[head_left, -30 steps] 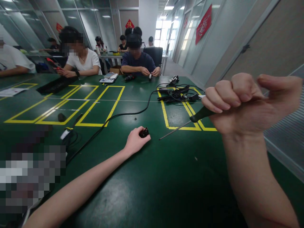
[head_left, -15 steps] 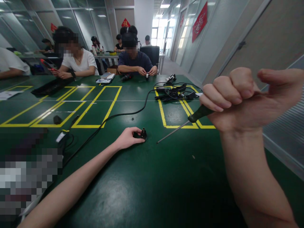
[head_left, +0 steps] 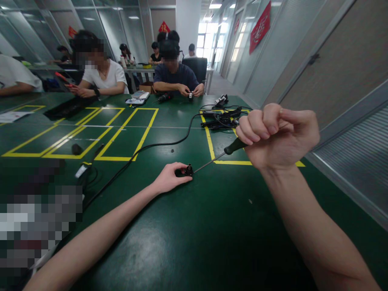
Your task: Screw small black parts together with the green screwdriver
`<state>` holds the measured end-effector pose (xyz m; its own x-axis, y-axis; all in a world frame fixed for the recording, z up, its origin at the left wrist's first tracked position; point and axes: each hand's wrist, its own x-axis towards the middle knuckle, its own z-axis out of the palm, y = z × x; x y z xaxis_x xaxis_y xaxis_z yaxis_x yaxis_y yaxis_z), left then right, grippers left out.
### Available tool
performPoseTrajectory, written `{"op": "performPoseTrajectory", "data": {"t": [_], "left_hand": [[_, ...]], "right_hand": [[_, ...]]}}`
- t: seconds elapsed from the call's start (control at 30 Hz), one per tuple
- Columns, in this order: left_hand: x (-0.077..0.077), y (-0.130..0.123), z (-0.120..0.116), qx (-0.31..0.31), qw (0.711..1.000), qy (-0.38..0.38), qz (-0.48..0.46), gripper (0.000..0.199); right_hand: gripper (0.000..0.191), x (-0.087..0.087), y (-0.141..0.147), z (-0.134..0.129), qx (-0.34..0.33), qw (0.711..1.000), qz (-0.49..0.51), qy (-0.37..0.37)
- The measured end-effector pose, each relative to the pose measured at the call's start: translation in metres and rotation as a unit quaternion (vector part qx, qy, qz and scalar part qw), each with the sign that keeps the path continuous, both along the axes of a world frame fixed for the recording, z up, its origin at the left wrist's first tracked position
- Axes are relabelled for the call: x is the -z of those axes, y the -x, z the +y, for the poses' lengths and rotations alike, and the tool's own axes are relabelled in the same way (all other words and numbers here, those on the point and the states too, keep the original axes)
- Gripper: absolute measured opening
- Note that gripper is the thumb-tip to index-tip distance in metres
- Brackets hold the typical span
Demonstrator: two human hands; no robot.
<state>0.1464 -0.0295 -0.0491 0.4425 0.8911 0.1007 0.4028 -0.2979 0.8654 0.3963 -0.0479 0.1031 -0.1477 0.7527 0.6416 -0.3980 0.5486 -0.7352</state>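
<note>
Near the middle of the green table [head_left: 194,226], my left hand [head_left: 171,178] pinches a small black part [head_left: 189,170] between thumb and fingers. The part has a short round stub standing up from it; its exact kind is too small to make out. To the right, my right hand [head_left: 273,137] is wrapped round the dark handle of a screwdriver [head_left: 233,147]. The thin metal shaft slants down to the left, and its tip is at the right side of the black part. Whether the tip sits in a screw cannot be seen.
A black cable [head_left: 157,144] runs across the table towards a heap of black cables and parts [head_left: 224,117]. Yellow tape lines [head_left: 145,133] mark the surface. A dark lump [head_left: 76,149] and a tagged cable [head_left: 81,171] lie left. Co-workers sit opposite, one person [head_left: 174,76] handling a small white object.
My right hand has moved left and slightly down, bringing the screwdriver's tip from apart to the black part. My left hand still holds the part in about the same place.
</note>
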Motion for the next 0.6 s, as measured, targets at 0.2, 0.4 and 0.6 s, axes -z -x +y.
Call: {"op": "performPoseTrajectory", "data": {"t": [0.2,0.4,0.6], "left_hand": [[0.005,-0.003,0.001,-0.025,1.0,-0.009,0.003,0.031],[0.005,-0.003,0.001,-0.027,0.999,-0.018,0.015,0.03],[0.005,-0.004,0.0,-0.03,0.999,-0.02,0.023,0.029]], "right_hand": [[0.051,0.006,-0.002,0.005,0.007,1.0,-0.005,0.005],[0.052,0.008,0.005,0.004,0.02,1.0,-0.003,0.011],[0.051,0.007,0.012,0.0,0.034,0.999,-0.002,0.01]]}}
